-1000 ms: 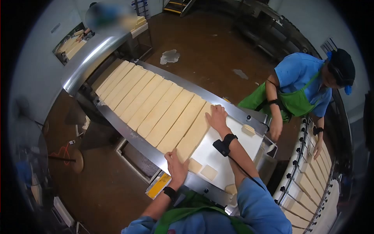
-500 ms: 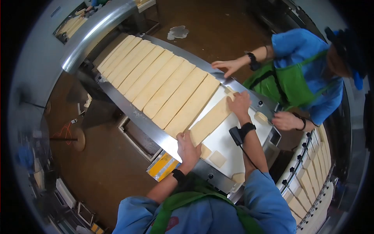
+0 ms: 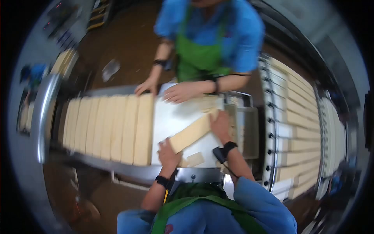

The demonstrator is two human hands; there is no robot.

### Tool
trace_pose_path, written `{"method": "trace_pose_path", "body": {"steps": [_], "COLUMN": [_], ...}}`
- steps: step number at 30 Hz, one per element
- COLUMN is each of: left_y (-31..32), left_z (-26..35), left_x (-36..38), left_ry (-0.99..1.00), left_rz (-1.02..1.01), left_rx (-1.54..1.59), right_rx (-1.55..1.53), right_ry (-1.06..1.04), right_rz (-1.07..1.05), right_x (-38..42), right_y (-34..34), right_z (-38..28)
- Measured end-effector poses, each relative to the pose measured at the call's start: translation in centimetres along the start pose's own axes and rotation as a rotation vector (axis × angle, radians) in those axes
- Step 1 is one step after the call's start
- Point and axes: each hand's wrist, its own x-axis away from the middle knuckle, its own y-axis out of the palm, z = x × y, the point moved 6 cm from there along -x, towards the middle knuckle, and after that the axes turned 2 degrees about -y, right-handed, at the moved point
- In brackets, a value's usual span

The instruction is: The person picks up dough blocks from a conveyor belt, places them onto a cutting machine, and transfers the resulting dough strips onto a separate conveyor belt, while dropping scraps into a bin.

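Observation:
A pale, flat dough strip (image 3: 192, 133) lies slantwise between my hands above the white belt (image 3: 165, 117). My left hand (image 3: 169, 153) is closed on its lower left end, and my right hand (image 3: 220, 127) grips its upper right end. To the left, several similar dough strips (image 3: 110, 128) lie side by side in a row. A small square dough scrap (image 3: 195, 159) rests on the belt near my left hand. The view is somewhat blurred.
Across the belt stands a person in a green apron (image 3: 200, 52), their hands (image 3: 182, 92) over its far side. On the right is another conveyor (image 3: 269, 117) carrying several dough strips. A metal edge (image 3: 200, 174) runs in front of me, and a metal roller cover (image 3: 47, 117) is far left.
My view has turned to the right. The dough strip in my hands is now apart from the row, farther right. The other person's hands have come over the belt.

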Motion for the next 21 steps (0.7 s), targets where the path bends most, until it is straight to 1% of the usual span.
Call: {"method": "trace_pose_path", "body": {"steps": [1,2,3,5,6,7,8,9,10,11,13,14,15,16,17,18,19,20,21], "left_y": [0.5,0.4,0.0,-0.5,-0.1,0.3,1.0,1.3,1.8,2.5,4.2,4.7,5.0,5.8,6.7,7.0,8.1,9.3,10.3], "left_z": [0.4,0.9,1.8,4.4,5.5,6.8,8.9,10.8,12.5,14.2,19.4,22.2,24.6,27.1,29.1,30.6,32.1,33.0,33.4], "left_x": [-0.1,0.2,0.7,2.8,4.0,5.1,6.1,7.5,8.9,10.2,13.3,15.6,17.7,20.0,22.4,24.3,26.7,29.0,30.6], "left_ry": [0.018,0.086,0.162,0.21,0.253,0.277,0.339,0.422,0.495,0.526,0.722,0.802,0.822,0.89,0.953,0.965,1.04,1.111,1.119], "left_rz": [0.038,0.067,0.087,0.16,0.175,0.188,0.151,0.157,0.169,0.156,0.065,0.05,0.045,-0.089,-0.224,-0.229,-0.378,-0.526,-0.524], "left_rx": [0.004,0.022,0.045,0.027,0.09,0.152,0.15,0.173,0.196,0.189,0.24,0.183,0.183,0.166,0.147,0.145,0.119,0.093,0.091], "right_rx": [0.01,0.015,-0.004,-0.136,-0.096,-0.279,-0.292,-0.312,-0.301,-0.255,-0.116,-0.024,0.029,0.082,0.072,0.061,0.078,0.065,0.066], "right_ry": [-0.013,-0.007,0.077,0.098,0.129,0.22,0.272,0.312,0.343,0.378,0.447,0.477,0.503,0.527,0.598,0.668,0.723,0.769,0.771], "right_rz": [0.042,0.087,-0.022,0.186,0.224,0.261,0.343,0.418,0.446,0.524,0.674,0.749,0.845,0.939,0.938,0.936,0.951,0.908,0.917], "right_x": [0.6,1.5,2.1,5.0,6.7,8.4,10.2,12.1,13.9,16.1,20.5,22.7,25.2,27.7,29.8,31.9,34.2,36.0,37.7], "right_y": [0.6,-0.6,-2.2,-5.4,-7.2,-11.0,-13.8,-15.9,-17.6,-19.8,-24.0,-26.1,-27.8,-29.5,-31.9,-34.2,-35.2,-36.7,-37.8], "right_z": [0.7,0.5,0.7,2.5,3.4,4.4,5.9,7.6,9.8,12.2,16.4,18.8,21.5,23.9,25.9,27.7,30.4,32.3,34.1]}}
